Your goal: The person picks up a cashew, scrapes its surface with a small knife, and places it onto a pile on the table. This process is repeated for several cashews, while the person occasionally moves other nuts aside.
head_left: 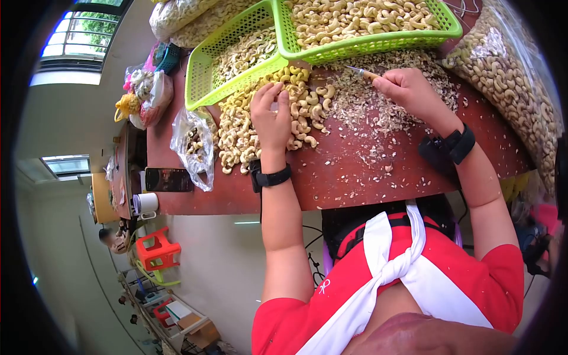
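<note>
My left hand (271, 123) is over the pile of cashews (235, 137) on the red table, its fingers bent and apart with nothing visible between them. A small knife (368, 74) with a light handle is gripped in my right hand (412, 96), its blade pointing left. Beneath and around that hand lie scattered skin flakes (378, 109). Behind my hands stand two green plastic baskets: the left basket (198, 83) holds broken-looking cashew pieces, and the right basket (355, 52) is heaped with cashews.
A large clear bag of cashews (515, 77) leans at the right. On the left are a small plastic bag (192, 145) with dark pieces, a phone (169, 180) and a white mug (145, 204). Beyond the red table (343, 183) stands an orange stool (157, 248).
</note>
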Demonstrator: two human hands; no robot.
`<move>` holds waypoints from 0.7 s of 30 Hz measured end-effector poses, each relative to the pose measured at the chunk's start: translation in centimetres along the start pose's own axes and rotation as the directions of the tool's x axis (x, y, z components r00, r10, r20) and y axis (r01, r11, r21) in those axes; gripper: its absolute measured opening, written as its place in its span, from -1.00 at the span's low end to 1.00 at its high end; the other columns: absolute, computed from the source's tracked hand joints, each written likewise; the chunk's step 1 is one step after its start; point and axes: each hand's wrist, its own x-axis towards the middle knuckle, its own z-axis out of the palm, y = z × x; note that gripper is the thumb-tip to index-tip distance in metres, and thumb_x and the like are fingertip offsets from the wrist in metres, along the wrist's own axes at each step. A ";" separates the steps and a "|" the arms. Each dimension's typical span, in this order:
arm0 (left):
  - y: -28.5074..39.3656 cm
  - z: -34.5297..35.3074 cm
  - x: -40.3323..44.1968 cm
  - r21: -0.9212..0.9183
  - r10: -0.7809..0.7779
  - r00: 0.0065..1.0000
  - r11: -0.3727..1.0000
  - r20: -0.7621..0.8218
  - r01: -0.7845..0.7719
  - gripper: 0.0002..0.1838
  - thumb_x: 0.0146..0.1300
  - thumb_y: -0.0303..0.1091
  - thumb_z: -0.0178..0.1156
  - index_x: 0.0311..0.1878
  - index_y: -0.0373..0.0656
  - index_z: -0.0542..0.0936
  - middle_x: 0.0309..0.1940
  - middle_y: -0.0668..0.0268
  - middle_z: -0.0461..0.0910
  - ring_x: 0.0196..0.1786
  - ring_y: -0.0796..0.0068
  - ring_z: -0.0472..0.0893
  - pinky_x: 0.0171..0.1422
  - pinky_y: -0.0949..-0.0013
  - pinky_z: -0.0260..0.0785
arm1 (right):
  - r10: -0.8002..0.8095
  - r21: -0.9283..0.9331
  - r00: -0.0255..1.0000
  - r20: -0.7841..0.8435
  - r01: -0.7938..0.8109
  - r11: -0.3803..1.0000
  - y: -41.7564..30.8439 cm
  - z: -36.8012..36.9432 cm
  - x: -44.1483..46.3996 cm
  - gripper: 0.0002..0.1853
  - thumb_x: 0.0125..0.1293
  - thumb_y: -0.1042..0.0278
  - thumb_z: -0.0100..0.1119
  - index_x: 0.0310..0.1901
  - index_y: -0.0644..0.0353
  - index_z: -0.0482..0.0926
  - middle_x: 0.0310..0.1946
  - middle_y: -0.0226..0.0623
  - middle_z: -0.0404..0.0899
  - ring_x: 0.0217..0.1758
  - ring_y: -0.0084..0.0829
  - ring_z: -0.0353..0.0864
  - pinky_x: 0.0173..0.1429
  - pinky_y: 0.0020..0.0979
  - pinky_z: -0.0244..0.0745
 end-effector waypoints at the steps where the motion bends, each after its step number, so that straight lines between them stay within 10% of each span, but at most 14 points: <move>1: 0.2 -0.1 0.0 -0.048 -0.017 0.998 0.999 -0.065 0.014 -0.84 0.02 -0.40 0.11 -0.33 -0.24 0.55 -0.33 0.18 0.49 -0.23 0.32 0.45 -0.13 0.37 0.28 | -0.012 -0.005 1.000 -0.006 0.012 1.000 -0.1 0.0 0.0 -0.57 0.13 0.12 0.00 -0.73 0.26 0.26 -0.82 -0.48 0.13 -0.72 -0.66 0.08 -0.63 -0.50 0.02; 14: 4.0 0.1 -0.9 0.010 0.002 0.967 1.000 0.254 -0.005 -0.90 -0.05 -0.47 0.14 -0.43 -0.29 0.54 -0.59 0.28 0.47 -0.61 0.60 0.41 -0.50 0.58 0.25 | 0.015 -0.021 1.000 0.014 -0.014 1.000 0.5 0.4 0.1 -0.56 0.12 0.09 0.02 -0.72 0.28 0.29 -0.82 -0.45 0.13 -0.72 -0.63 0.06 -0.63 -0.49 0.02; 21: 6.0 1.4 -1.7 0.113 0.135 0.862 0.970 0.488 -0.216 -0.83 -0.23 -0.60 0.05 -0.48 -0.20 0.53 -0.46 0.23 0.43 -0.30 0.19 0.38 -0.17 0.28 0.23 | 0.035 -0.044 0.999 0.009 -0.035 0.998 -0.1 0.1 0.1 -0.61 0.12 0.14 0.00 -0.66 0.30 0.37 -0.81 -0.44 0.18 -0.70 -0.64 0.13 -0.62 -0.49 0.06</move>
